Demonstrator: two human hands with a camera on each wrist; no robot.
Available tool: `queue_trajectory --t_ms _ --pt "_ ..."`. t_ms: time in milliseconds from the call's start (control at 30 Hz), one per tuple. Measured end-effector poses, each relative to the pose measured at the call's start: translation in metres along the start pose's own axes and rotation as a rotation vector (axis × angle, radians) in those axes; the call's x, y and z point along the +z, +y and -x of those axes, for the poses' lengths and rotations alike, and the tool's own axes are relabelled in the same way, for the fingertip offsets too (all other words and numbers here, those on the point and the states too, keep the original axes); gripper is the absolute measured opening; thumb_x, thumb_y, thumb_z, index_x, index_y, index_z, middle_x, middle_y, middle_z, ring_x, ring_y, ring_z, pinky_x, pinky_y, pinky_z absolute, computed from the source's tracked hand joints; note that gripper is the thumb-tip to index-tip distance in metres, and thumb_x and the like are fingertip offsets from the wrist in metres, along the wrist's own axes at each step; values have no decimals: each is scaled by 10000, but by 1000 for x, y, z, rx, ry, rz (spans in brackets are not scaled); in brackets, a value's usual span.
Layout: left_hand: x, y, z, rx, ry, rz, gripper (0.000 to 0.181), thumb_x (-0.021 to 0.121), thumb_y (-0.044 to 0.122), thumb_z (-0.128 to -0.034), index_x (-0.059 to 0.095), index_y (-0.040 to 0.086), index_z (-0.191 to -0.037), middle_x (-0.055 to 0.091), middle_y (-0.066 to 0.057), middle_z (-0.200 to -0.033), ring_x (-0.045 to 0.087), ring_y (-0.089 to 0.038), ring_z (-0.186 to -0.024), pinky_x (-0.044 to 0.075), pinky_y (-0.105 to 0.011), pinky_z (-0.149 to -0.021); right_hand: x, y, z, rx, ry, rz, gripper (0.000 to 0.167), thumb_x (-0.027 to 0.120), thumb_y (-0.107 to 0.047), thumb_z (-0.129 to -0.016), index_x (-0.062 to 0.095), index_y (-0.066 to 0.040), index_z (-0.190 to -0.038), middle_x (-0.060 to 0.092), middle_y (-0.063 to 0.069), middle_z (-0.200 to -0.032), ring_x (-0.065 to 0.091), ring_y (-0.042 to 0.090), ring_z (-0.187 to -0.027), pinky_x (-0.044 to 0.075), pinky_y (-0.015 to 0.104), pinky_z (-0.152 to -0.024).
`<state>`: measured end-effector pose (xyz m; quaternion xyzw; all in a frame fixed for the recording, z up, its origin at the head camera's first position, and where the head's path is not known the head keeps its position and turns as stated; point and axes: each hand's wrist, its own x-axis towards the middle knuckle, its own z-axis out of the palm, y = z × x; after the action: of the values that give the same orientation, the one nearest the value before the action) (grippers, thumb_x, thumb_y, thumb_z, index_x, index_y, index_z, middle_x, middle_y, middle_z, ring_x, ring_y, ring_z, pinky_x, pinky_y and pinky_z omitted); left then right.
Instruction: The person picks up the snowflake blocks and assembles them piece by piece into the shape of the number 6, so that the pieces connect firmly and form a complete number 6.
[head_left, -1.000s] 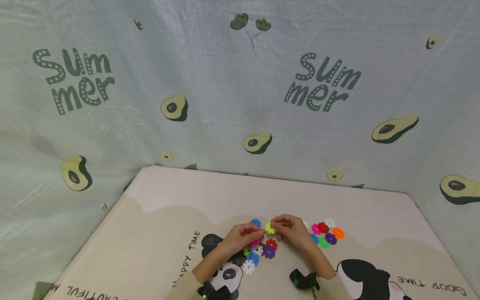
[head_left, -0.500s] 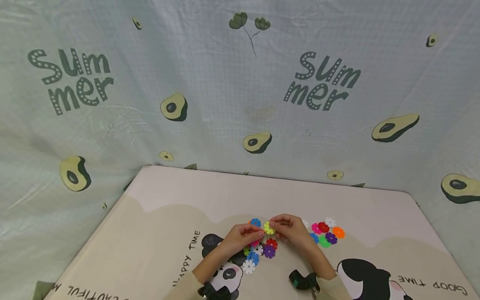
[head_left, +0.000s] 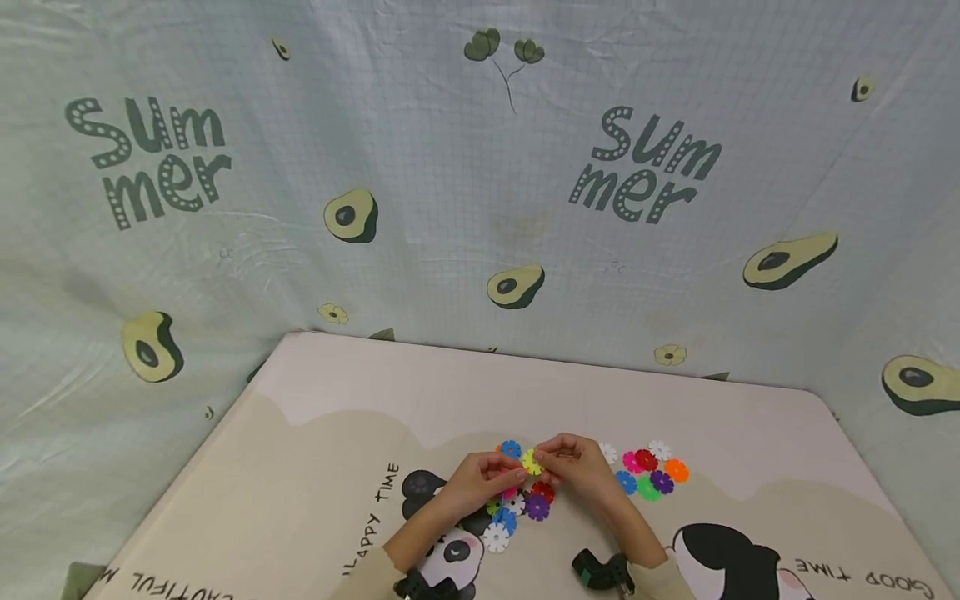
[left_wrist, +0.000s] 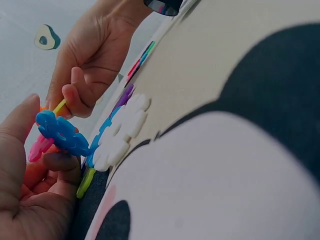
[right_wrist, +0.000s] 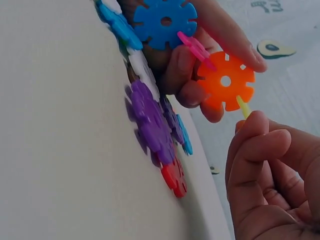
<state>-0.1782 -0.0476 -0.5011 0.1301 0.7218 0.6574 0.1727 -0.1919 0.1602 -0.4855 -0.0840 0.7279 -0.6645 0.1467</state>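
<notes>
My left hand (head_left: 476, 482) pinches a short chain of slotted plastic discs. In the right wrist view the chain shows as a blue disc (right_wrist: 150, 25), a pink disc (right_wrist: 196, 49) and an orange disc (right_wrist: 214, 90), joined at their slots. Between thumb and fingers, my right hand (head_left: 581, 462) pinches a yellow slotted disc (head_left: 532, 461). Its edge (right_wrist: 243, 106) meets a slot of the orange disc; how deep it sits cannot be told. Below the hands lie loose discs, among them a purple one (head_left: 537, 507), a red one (head_left: 543, 492) and a white one (head_left: 496, 537).
To the right of the right hand lies a second group of discs, with an orange one (head_left: 676, 470) and a green one (head_left: 648, 487). A blue disc (head_left: 510, 449) lies just beyond the left hand. The panda-print mat (head_left: 337, 383) ends at a printed curtain (head_left: 435, 167).
My right hand has brought the yellow disc slightly left and nearer to the left hand's fingertips. The left hand has barely moved.
</notes>
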Motion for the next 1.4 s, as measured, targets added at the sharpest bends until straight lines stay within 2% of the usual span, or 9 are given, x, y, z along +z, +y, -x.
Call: queue_trajectory --t_ms 133,300,400,567,633,867,1067,1233,1400 --pt "-1 -2 1 12 4 -17 304 636 185 -957 669 -90 -1080 720 -192 -932 630 -70 -718 482 -151 -623 7 3 1 -16 10 -17 271 661 -84 -926 601 148 -1053 682 73 -777 612 93 -604 521 201 -609" --pt "0 -3 -1 -5 29 -28 349 635 253 -959 672 -68 -1091 726 -166 -983 701 -182 -880 531 -194 -746 12 5 0 21 88 -30 261 678 -121 -919 625 104 -1038 670 77 -746 587 108 -590 501 198 -587" --pt "0 -2 -1 -23 34 -35 365 624 294 -963 669 -41 -1102 724 -131 -999 686 -186 -896 529 -214 -766 12 7 -2 45 102 -49 257 681 -135 -917 633 84 -1043 659 50 -727 575 111 -584 490 198 -576" --pt "-1 -1 -1 -47 44 -56 466 524 421 -994 677 -15 -1055 633 -5 -916 538 -100 -856 455 -210 -749 10 5 -4 46 70 -18 264 687 -147 -915 646 80 -1044 654 18 -730 565 100 -590 480 196 -567" --pt "-2 -1 -1 -50 46 -56 460 525 418 -994 682 -11 -1042 597 26 -888 506 -87 -833 438 -201 -728 9 4 -4 36 44 15 264 684 -148 -917 651 81 -1043 660 10 -748 561 97 -596 477 198 -567" --pt "1 -1 -3 -12 28 -17 298 644 228 -949 669 -60 -1022 642 31 -817 530 -62 -709 444 -164 -641 4 1 -2 -15 -102 99 280 648 -159 -944 629 99 -1050 644 26 -771 561 101 -615 475 217 -557" --pt "3 1 -4 -22 42 -15 286 639 227 -950 673 -45 -1031 646 26 -822 532 -64 -709 447 -164 -639 -12 4 -3 -47 -143 214 281 564 -207 -999 649 59 -1031 611 53 -764 513 89 -603 449 207 -548" --pt "4 1 -6 -14 57 -14 287 633 206 -955 653 -61 -1057 696 -51 -891 570 -60 -726 476 -155 -662 -31 6 -3 -128 -263 345 173 625 -97 -945 668 40 -1042 675 137 -940 547 69 -708 485 209 -652" --pt "4 -1 -7 -25 62 -17 282 630 208 -957 639 -52 -1067 692 -42 -899 579 -62 -740 483 -152 -673 -39 6 -2 -227 -401 357 248 696 -27 -868 656 58 -1098 635 211 -1011 519 34 -714 474 202 -633"
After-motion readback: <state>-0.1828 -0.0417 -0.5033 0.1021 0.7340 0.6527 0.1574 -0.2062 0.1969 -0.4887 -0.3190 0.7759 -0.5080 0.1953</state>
